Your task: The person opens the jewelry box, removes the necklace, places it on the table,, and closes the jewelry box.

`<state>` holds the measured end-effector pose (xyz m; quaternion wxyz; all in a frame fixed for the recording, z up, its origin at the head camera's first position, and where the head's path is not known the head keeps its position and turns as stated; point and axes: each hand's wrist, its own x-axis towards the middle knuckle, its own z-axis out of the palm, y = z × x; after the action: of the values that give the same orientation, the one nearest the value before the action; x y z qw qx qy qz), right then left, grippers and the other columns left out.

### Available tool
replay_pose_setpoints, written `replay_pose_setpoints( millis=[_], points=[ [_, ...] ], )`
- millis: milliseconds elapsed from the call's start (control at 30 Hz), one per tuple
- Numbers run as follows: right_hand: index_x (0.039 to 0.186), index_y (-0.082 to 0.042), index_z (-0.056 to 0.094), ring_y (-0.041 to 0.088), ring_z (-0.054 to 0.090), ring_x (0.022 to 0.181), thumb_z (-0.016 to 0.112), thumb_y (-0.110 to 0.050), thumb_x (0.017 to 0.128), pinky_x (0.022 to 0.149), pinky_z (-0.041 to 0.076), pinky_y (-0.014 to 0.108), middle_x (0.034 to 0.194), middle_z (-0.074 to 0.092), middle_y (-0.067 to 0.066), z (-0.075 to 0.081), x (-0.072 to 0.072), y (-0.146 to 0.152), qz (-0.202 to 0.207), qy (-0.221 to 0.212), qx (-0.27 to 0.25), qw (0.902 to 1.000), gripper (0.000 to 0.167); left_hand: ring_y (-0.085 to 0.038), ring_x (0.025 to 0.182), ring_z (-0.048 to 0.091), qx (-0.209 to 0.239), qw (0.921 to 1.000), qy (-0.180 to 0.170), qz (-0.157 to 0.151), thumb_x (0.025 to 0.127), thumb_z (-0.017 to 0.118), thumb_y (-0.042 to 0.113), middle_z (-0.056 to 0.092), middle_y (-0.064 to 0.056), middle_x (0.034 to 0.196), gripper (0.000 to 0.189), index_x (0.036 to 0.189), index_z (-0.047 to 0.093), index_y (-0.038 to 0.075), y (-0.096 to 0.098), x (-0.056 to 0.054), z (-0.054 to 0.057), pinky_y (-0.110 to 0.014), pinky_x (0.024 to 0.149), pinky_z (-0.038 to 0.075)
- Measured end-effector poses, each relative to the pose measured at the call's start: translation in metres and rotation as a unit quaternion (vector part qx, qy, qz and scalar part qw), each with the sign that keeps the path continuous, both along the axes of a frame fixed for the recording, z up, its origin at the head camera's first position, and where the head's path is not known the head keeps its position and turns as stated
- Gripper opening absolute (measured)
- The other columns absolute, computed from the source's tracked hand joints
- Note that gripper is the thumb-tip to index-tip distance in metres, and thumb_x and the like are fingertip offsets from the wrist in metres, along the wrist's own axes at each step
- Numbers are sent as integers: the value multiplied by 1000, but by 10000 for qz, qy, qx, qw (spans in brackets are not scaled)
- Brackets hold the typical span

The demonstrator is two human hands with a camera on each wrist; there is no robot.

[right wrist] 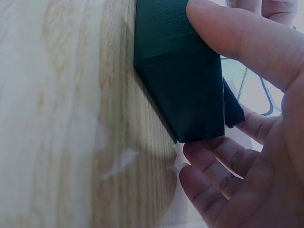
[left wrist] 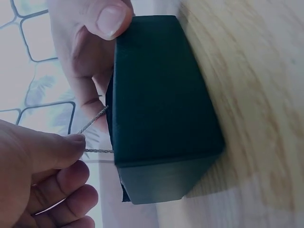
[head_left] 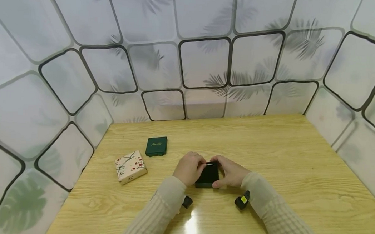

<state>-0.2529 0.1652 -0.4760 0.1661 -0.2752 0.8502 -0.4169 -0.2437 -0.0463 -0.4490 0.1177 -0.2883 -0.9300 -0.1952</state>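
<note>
A small dark green jewelry box (head_left: 204,185), without its lid, stands on the table with a black lining (head_left: 209,173) inside. My left hand (head_left: 189,168) is over its left far side, pinching a thin silver chain (left wrist: 99,151) between thumb and forefinger. Two strands of the chain run from the fingertips to the black lining at the box's mouth. With thumb at the near corner and fingers around the far right side, my right hand (head_left: 231,172) holds the box steady. In the right wrist view a dark edge of the lining (right wrist: 232,104) juts above the rim.
A dark green lid (head_left: 156,146) with gold lettering lies to the left, beyond the box. Nearer on the left is a cream box (head_left: 131,167) with red flowers and dark branches. Patterned curtains (head_left: 207,61) border the wooden table (head_left: 269,147) at the back and sides.
</note>
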Motion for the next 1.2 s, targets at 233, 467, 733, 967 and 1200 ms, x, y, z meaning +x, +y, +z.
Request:
replay_pose_setpoints(
  millis=[233, 467, 733, 967, 1200],
  points=[
    [130, -14, 42, 19, 48, 117, 85, -28, 74, 104, 32, 46, 126, 50, 0, 2, 1, -1, -44, 66, 57, 10000, 72, -11, 79, 57, 69, 9999, 91, -22, 90, 70, 17, 65, 4, 83, 6, 87, 74, 14, -2, 2, 0, -23, 71, 51],
    [133, -11, 42, 24, 49, 114, 81, -31, 79, 101, 35, 49, 130, 48, 5, 3, 2, -1, 36, 83, -25, 10000, 70, -11, 78, 57, 82, 9999, 134, -9, 89, 71, 17, 66, 4, 82, 5, 87, 74, 14, -3, 1, -1, -24, 71, 51],
    [133, -10, 41, 25, 48, 116, 81, -32, 79, 103, 33, 49, 131, 48, 6, 2, 0, 0, -27, 41, -34, 10000, 71, -11, 77, 57, 164, 9996, 233, -59, 89, 71, 16, 66, 4, 81, 5, 84, 73, 13, -3, 1, 0, -23, 69, 50],
    [131, -7, 47, 25, 53, 113, 72, -38, 87, 93, 44, 46, 129, 51, 7, 3, -1, 1, -388, 350, 212, 9984, 60, -12, 79, 58, 110, 9999, 122, -29, 89, 71, 16, 66, 3, 84, 5, 87, 74, 14, 0, 2, 1, -24, 72, 51],
    [120, -11, 56, 20, 55, 104, 73, -33, 86, 85, 49, 38, 118, 56, 2, 4, 0, 0, -953, 490, 227, 9940, 44, -11, 80, 57, 112, 9999, 72, -19, 90, 69, 17, 65, 5, 84, 5, 88, 73, 15, 1, 2, 1, -23, 72, 50]
  ],
)
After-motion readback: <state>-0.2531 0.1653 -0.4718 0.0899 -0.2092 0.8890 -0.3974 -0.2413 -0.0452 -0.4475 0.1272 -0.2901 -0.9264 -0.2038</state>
